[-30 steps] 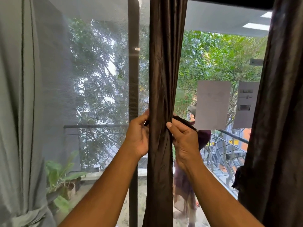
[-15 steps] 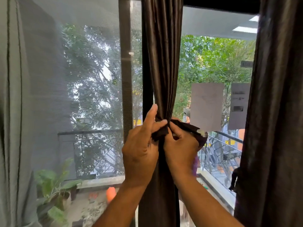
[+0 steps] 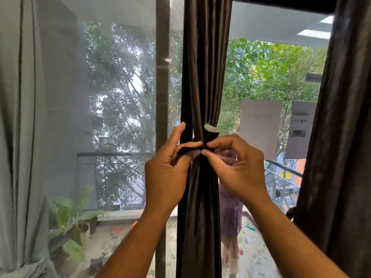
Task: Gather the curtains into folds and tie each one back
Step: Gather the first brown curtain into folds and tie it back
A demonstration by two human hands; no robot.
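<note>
**Brown satin, cinched at the waist**

Glossy dark brown fabric hangs in a narrow column at the centre of the window: the middle curtain (image 3: 204,77), gathered into tight vertical pleats that catch the light in long streaks. At mid-height it narrows sharply where a matching dark tie-back strap (image 3: 189,149) crosses it, then spreads again below. One end of the strap stands up just right of the pinch, showing a pale, fuzzy patch (image 3: 210,128) on its inner face.

Both hands meet at that narrowing, in front of the curtain. The left hand (image 3: 168,173) pinches the flat, matte strap end between thumb and curled fingers, its index finger raised straight along the curtain's left edge. The right hand (image 3: 236,167) pinches the strap with thumb and forefinger tip at the curtain's front, the other fingers curled loosely. The fingertips of the two hands all but touch.

At the right edge hangs a second brown curtain (image 3: 345,137), heavier in fold. At the left, a soft grey-green curtain (image 3: 18,137) falls in broad pleats. A fine mesh screen (image 3: 120,87) covers the left pane beside a dark window post (image 3: 162,87). Two paper sheets (image 3: 261,129) are stuck on the right glass, and a leafy potted plant (image 3: 70,217) sits outside.
</note>
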